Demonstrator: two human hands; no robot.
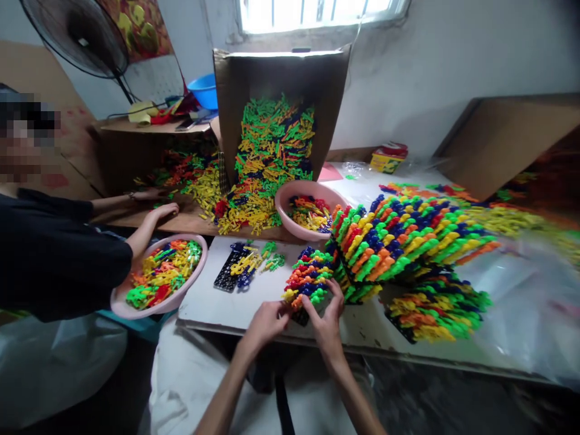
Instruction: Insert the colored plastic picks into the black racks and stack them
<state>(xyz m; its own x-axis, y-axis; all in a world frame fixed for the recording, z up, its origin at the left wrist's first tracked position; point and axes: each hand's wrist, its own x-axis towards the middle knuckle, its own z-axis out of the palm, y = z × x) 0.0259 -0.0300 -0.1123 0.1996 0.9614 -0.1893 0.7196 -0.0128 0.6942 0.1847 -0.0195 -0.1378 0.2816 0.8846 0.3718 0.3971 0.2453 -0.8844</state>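
In the head view a black perforated tray (301,316) stands on the white table, filled with rows of small red, orange, yellow, green and blue plastic figures (309,272). My left hand (266,326) is at the tray's front left corner, thumb and fingertips pinched together; what lies between them is too small to make out. At the front right, my right hand (327,317) grips the filled tray, its thumb against the front figures and forefinger curled at the side. Loose yellow figures (247,263) lie left of it, partly over another black tray (224,278).
Stacked filled trays (389,241) stand close on the right, with another filled tray (439,308) in front. Behind are a pink basin (283,211) and a tipped cardboard box (333,115) spilling figures. A co-worker (58,254) reaches over a second pink basin (199,272) at left.
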